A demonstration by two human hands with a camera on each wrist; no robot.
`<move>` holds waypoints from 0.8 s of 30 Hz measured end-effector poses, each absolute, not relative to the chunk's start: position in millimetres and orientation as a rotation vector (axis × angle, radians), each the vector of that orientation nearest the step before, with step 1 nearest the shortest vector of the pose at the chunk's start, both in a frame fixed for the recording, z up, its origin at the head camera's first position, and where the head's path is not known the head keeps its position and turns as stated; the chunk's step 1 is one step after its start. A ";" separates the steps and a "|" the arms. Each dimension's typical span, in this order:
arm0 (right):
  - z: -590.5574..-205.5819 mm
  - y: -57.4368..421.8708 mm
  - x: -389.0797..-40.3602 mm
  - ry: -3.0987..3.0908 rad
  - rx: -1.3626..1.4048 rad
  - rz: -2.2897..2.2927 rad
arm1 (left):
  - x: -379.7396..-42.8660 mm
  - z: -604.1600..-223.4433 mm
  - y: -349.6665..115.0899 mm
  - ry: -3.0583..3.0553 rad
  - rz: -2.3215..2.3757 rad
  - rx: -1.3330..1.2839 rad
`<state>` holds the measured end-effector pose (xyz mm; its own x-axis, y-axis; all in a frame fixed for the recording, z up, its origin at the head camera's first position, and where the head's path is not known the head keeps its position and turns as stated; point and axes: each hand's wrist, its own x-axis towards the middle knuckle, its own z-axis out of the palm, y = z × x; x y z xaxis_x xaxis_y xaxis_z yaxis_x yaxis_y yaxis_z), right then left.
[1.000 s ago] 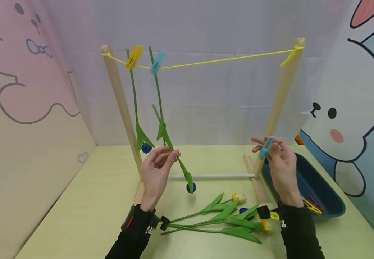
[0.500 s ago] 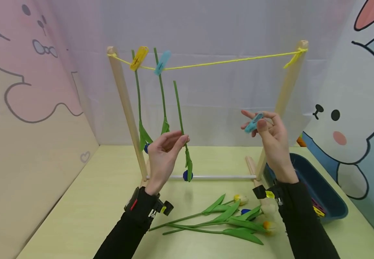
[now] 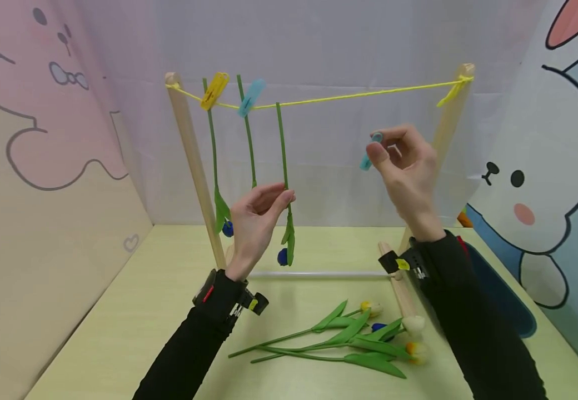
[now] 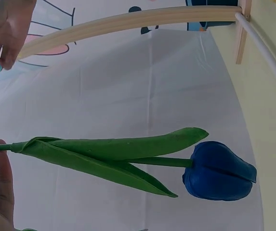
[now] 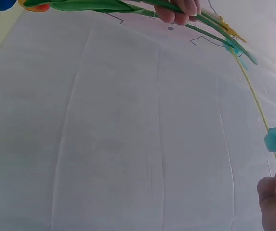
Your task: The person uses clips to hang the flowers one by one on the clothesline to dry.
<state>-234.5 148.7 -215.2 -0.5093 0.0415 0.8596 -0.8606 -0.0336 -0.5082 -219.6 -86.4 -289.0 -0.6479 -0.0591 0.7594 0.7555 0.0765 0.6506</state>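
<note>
My left hand (image 3: 259,222) pinches the green stem of a blue artificial tulip (image 4: 219,171), which hangs bloom down. In the head view the top of its stem reaches the yellow line (image 3: 339,96). To the right, my right hand (image 3: 406,172) pinches a light blue clothespin (image 3: 367,158) below the line. Left of the held tulip, a yellow clothespin (image 3: 215,90) and another light blue clothespin (image 3: 252,98) each fasten a flower stem to the line. One of these hung flowers has a blue bloom (image 3: 227,228); my left hand hides the other's bloom in the head view.
Two wooden posts, one left (image 3: 191,161) and one right (image 3: 449,119), carry the line, with a white rod (image 3: 319,274) between their feet. Several tulips (image 3: 339,339) lie on the table at the front. A dark blue basin (image 3: 511,294) stands at the right, partly behind the right sleeve.
My left hand has brought the tulip upright and raised its stem to the line. My right hand has risen and moved left with the clothespin, turning it to point downward.
</note>
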 end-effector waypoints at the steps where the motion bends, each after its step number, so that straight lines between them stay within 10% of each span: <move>1: -211.0 145.9 -235.5 -1.542 0.884 1.617 | -221.0 -287.1 -85.8 -1.726 -1.641 -0.691; 24: -132.6 77.0 -258.9 -1.507 0.854 1.805 | -237.5 -266.5 -80.8 -1.701 -1.568 -0.611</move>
